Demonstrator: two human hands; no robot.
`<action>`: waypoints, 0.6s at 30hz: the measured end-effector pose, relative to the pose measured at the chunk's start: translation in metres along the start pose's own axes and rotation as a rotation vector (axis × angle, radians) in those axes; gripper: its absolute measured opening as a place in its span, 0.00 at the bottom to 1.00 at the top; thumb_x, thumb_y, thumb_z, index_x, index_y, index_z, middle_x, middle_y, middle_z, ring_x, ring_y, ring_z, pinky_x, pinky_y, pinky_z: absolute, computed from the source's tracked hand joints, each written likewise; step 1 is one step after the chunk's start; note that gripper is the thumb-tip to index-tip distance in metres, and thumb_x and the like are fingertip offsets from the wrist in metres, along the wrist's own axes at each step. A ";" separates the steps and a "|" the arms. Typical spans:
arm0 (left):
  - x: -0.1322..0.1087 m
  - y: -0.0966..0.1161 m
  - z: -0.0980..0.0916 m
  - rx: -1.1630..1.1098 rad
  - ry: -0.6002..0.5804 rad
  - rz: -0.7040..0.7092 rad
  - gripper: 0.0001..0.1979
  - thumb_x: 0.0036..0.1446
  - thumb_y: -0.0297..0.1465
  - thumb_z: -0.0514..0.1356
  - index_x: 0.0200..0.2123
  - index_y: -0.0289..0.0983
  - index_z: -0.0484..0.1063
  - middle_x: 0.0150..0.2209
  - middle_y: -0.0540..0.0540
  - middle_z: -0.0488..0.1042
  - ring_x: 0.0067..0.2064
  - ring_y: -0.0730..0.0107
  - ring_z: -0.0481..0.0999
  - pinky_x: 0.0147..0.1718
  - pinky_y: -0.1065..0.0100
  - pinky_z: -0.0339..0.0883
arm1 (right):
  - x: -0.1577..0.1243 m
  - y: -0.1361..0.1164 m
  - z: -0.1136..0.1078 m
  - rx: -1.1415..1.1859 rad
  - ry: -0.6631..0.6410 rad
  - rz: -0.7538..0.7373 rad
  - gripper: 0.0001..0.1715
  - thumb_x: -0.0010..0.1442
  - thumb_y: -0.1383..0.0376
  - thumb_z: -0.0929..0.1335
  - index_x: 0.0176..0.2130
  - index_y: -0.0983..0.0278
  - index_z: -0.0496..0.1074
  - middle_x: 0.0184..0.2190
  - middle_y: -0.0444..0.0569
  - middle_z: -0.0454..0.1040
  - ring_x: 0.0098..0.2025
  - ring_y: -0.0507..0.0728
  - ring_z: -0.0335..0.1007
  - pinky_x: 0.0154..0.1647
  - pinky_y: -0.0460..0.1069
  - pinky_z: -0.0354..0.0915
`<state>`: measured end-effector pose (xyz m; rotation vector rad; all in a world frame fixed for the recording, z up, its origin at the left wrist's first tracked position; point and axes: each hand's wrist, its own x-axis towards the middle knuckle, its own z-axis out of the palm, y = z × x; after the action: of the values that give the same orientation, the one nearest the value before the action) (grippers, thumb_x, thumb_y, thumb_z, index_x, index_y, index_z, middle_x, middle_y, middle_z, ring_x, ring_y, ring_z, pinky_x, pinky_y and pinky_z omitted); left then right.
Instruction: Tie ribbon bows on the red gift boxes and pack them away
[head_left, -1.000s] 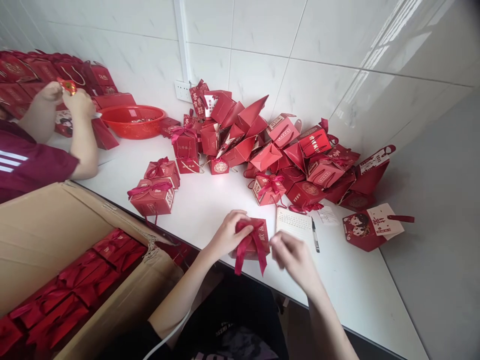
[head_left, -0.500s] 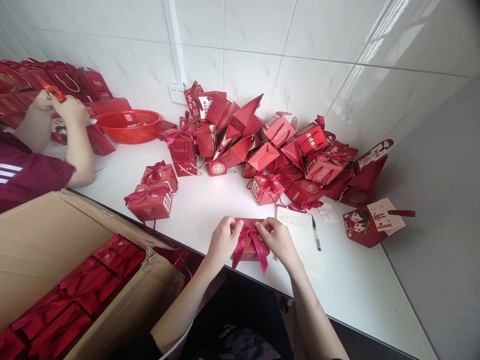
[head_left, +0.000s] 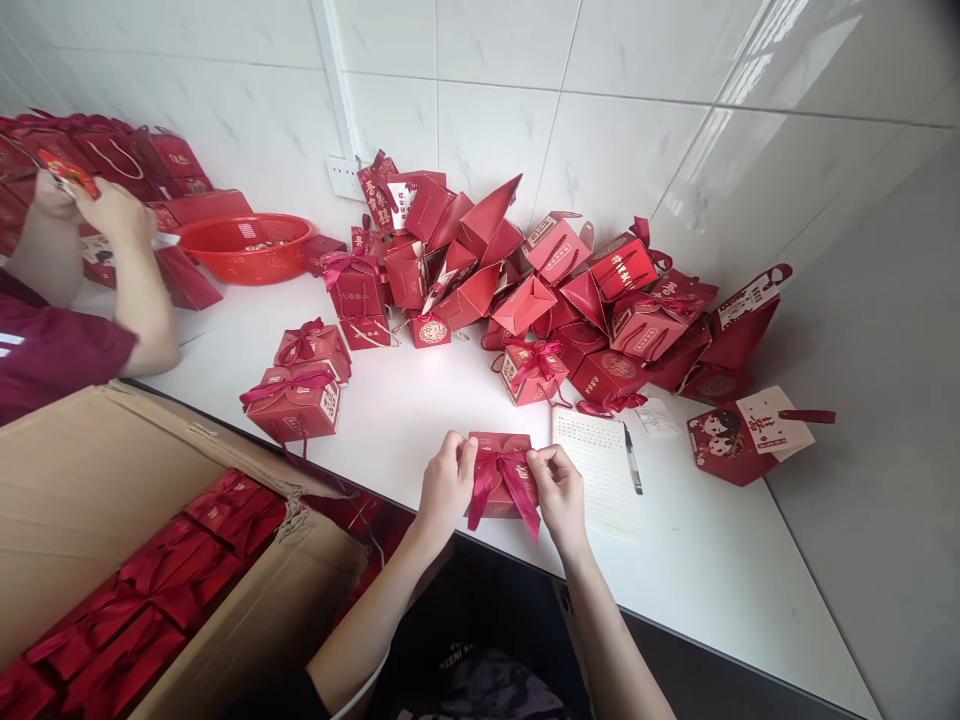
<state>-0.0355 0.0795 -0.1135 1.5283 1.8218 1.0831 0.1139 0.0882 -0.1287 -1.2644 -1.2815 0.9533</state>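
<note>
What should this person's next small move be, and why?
Probably a gentle, even outward tug on the ribbon bow to neaten it: the left hand and right hand seem to pinch it from either side, and it lies across the red box with both tails hanging toward the person.

Black top worn; white lettering, partly cut off, printed on chest above greyish-purple graphic; black left sleeve kept short; white cable run beside left forearm; left hand, right hand ungloved
</note>
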 end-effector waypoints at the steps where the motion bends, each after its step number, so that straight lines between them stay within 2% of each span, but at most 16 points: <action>1: 0.000 0.000 0.000 0.001 0.005 -0.002 0.15 0.60 0.40 0.44 0.23 0.41 0.50 0.18 0.55 0.59 0.20 0.72 0.61 0.22 0.71 0.53 | -0.001 0.001 0.001 0.019 0.005 0.010 0.20 0.56 0.51 0.65 0.24 0.62 0.62 0.22 0.41 0.63 0.26 0.51 0.58 0.29 0.47 0.58; 6: 0.000 0.000 0.002 -0.012 0.019 -0.048 0.15 0.60 0.39 0.45 0.22 0.41 0.49 0.16 0.55 0.57 0.19 0.71 0.60 0.21 0.70 0.52 | -0.005 0.008 0.007 0.189 0.047 0.112 0.21 0.55 0.50 0.66 0.23 0.62 0.59 0.20 0.39 0.60 0.22 0.49 0.53 0.26 0.46 0.56; 8: 0.001 -0.002 0.002 -0.046 -0.017 -0.065 0.16 0.60 0.39 0.45 0.22 0.41 0.49 0.16 0.55 0.55 0.19 0.72 0.60 0.21 0.71 0.52 | -0.002 0.010 0.005 0.232 0.007 0.159 0.21 0.55 0.50 0.66 0.23 0.61 0.59 0.19 0.39 0.60 0.21 0.49 0.53 0.24 0.46 0.56; 11: 0.005 -0.005 -0.001 -0.129 -0.114 -0.060 0.18 0.59 0.42 0.46 0.21 0.40 0.50 0.17 0.56 0.54 0.20 0.74 0.58 0.22 0.71 0.53 | 0.000 0.005 -0.005 0.134 -0.073 0.172 0.18 0.57 0.50 0.64 0.28 0.62 0.63 0.21 0.41 0.63 0.22 0.51 0.58 0.24 0.47 0.59; 13: 0.007 -0.008 -0.003 -0.171 -0.149 -0.047 0.20 0.58 0.44 0.48 0.20 0.40 0.51 0.18 0.56 0.54 0.21 0.74 0.58 0.23 0.72 0.53 | -0.003 -0.004 -0.011 -0.018 -0.024 0.066 0.17 0.58 0.51 0.63 0.37 0.62 0.65 0.28 0.45 0.68 0.29 0.54 0.65 0.29 0.50 0.64; 15: 0.010 -0.010 -0.003 -0.206 -0.156 -0.039 0.20 0.57 0.45 0.50 0.20 0.39 0.52 0.18 0.56 0.54 0.22 0.75 0.58 0.24 0.72 0.54 | -0.011 -0.016 -0.014 -0.205 0.011 -0.158 0.18 0.59 0.55 0.63 0.45 0.62 0.64 0.39 0.52 0.69 0.41 0.58 0.67 0.40 0.54 0.66; 16: 0.011 -0.011 -0.003 -0.222 -0.156 -0.036 0.20 0.56 0.45 0.50 0.20 0.39 0.53 0.18 0.56 0.55 0.22 0.75 0.58 0.24 0.72 0.54 | -0.016 -0.022 -0.013 -0.303 -0.033 -0.294 0.20 0.59 0.56 0.64 0.48 0.62 0.64 0.44 0.55 0.69 0.48 0.60 0.66 0.47 0.57 0.64; 18: 0.012 -0.012 -0.001 -0.248 -0.156 -0.037 0.19 0.55 0.45 0.51 0.20 0.39 0.53 0.18 0.56 0.55 0.22 0.75 0.58 0.24 0.72 0.55 | -0.027 -0.031 -0.009 -0.476 -0.241 -0.545 0.26 0.57 0.56 0.66 0.53 0.61 0.63 0.52 0.57 0.66 0.56 0.63 0.60 0.56 0.62 0.55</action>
<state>-0.0459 0.0900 -0.1217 1.3860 1.5431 1.0944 0.1152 0.0571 -0.1011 -1.0670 -1.9967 0.4231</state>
